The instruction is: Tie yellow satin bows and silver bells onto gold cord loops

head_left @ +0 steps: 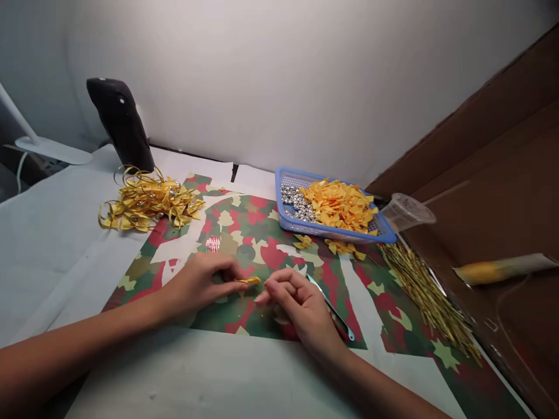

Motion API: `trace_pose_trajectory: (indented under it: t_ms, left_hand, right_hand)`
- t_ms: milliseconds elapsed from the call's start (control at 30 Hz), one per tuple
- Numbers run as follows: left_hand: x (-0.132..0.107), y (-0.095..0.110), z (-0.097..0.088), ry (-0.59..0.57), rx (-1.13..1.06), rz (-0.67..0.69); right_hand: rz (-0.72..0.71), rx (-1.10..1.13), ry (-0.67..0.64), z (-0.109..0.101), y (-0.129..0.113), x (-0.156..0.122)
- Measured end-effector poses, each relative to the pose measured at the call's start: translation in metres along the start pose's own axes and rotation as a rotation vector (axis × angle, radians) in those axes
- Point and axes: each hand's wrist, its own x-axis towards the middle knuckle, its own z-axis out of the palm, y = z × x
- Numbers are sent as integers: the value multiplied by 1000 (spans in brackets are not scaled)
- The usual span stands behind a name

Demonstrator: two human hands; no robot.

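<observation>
One small yellow ribbon (250, 281) lies between the thumb and the forefinger of the left hand (220, 278), and these two pinch it at one end. Its other end sticks out from the fingertips and points to the right hand (292, 294). Both hands are on the near side of the blue basket (301, 227), the left hand more to the left of it.

The right hand is just beside the free end of the ribbon. Its fingers are bent and its thumb is close to them, but I cannot tell if they pinch something, nor if they touch the ribbon.

Inside the basket, silver beads (297, 205) fill the left part and a heap of yellow bows (338, 203) fills the middle and right part. A few loose bows (343, 248) lie just before its near side. Nearer to the person than the basket, a thin blue-green tool (338, 318) lies on the patterned sheet (244, 227), beside the right hand.

Well to the left of the basket there is a pile of yellow bows with ties (151, 201). Just right of it stands a clear plastic cup (408, 210), and to the near right lies a bundle of gold ties (428, 297).
</observation>
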Motion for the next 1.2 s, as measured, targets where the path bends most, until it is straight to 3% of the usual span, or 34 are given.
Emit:
trace_pose_trajectory:
  t_ms: [133,300,533,700,1000,1200]
  left_hand:
    - [4,-5,0,62,150,69]
    - [6,-8,1,62,171,103]
    - [8,-1,3,86,129,-1]
    - [9,-2,4,68,247,14]
    - [9,-5,5,80,267,36]
    - [9,-3,4,22,275,-11]
  right_hand:
    - [21,-113,-2,-4,1,0]
    - [-26,-191,-36,-8,4,-1]
    - [-231,-518,59,-14,9,1]
    - [-367,-707,99,-14,4,3]
    - [-306,-660,121,-16,8,6]
    - [-249,-573,142,-15,4,9]
